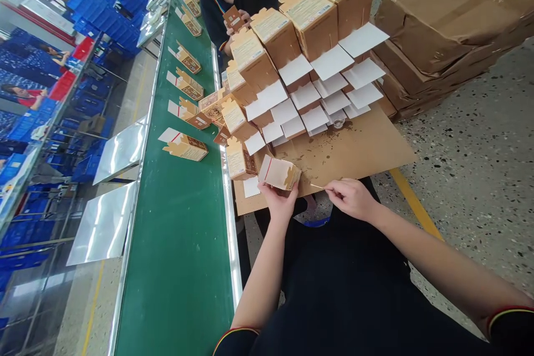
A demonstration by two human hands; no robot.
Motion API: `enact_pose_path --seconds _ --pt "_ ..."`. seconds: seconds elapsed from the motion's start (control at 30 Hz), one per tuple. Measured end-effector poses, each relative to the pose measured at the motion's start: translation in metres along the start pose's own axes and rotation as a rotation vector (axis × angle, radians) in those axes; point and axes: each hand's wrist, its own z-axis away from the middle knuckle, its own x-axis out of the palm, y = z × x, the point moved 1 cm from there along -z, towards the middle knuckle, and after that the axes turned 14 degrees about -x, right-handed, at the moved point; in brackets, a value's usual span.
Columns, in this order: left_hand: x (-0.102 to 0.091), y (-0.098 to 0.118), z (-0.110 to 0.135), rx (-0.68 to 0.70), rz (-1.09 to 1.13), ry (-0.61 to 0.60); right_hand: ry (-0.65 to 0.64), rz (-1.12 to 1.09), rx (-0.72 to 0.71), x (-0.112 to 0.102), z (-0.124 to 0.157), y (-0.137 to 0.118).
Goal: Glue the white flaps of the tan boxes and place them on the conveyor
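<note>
My left hand is closed round a small brown carton with a white side and a red stripe, held just above a cardboard sheet. My right hand pinches a thin strip that points toward the carton. In front of both hands rises a slanted pile of folded cartons with white flaps open.
A green conveyor belt runs along the left, carrying several cartons. Another person stands at its far end holding a carton. Big taped cardboard boxes sit on the speckled floor at right. Blue crates fill the left background.
</note>
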Motion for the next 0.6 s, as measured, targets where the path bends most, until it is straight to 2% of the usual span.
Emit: enact_pose_path --seconds 0.13,0.33,0.4,0.47,0.5,0.6 --pt "0.001 -0.005 -0.002 0.034 -0.051 0.002 0.079 -0.048 0.130 -0.021 0.014 -0.010" --pt "0.009 -0.002 -0.001 0.017 -0.051 0.028 0.105 -0.136 0.176 -0.024 0.019 -0.026" --pt "0.001 0.000 0.008 0.007 -0.065 0.032 0.126 -0.157 0.221 -0.027 0.021 -0.024" --pt "-0.023 0.005 0.019 0.016 -0.085 0.124 0.172 -0.146 0.275 -0.034 0.025 -0.019" --pt "-0.043 0.009 0.024 0.032 -0.088 0.211 0.198 -0.132 0.298 -0.039 0.028 -0.015" --pt "-0.121 0.026 0.025 0.133 -0.075 0.533 0.262 -0.096 0.320 -0.050 0.034 -0.003"
